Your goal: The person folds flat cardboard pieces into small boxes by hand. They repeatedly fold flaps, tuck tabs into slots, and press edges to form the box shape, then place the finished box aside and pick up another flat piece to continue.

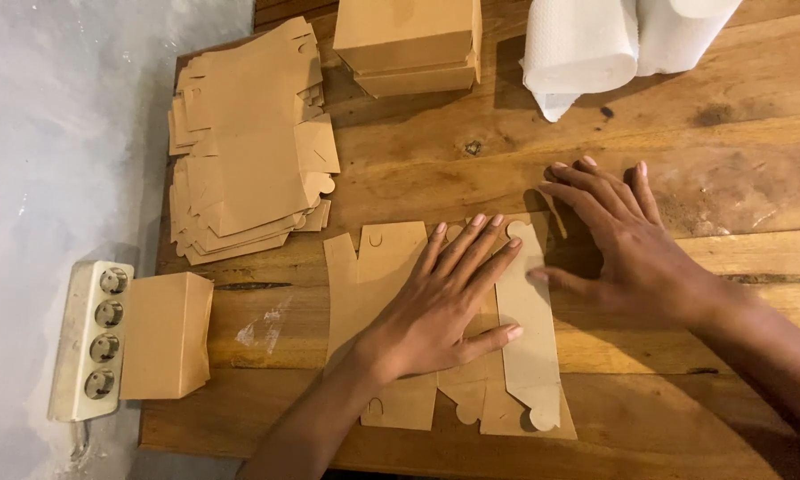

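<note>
From above, a flat brown cardboard box blank is lying on the wooden table, near its front edge, and both hands are working on it. The left hand is pressing down flat on the middle of the blank, its fingers spread slightly and stretched straight, gripping nothing. The right hand is resting just beside it, palm down and fingers fanned out on the table, with the thumb touching the edge of a long folded-over flap on the blank's right side; it is not closing around anything either.

A loose stack of the same flat brown blanks is sitting towards the back left of the table, well apart from the hands. Behind it, two folded-up brown boxes are standing one on the other at the far edge. Another assembled brown box is lying at the left edge, touching a white power strip with four round sockets. White paper towel rolls are sitting at the back right, one with a loose sheet end hanging down.
</note>
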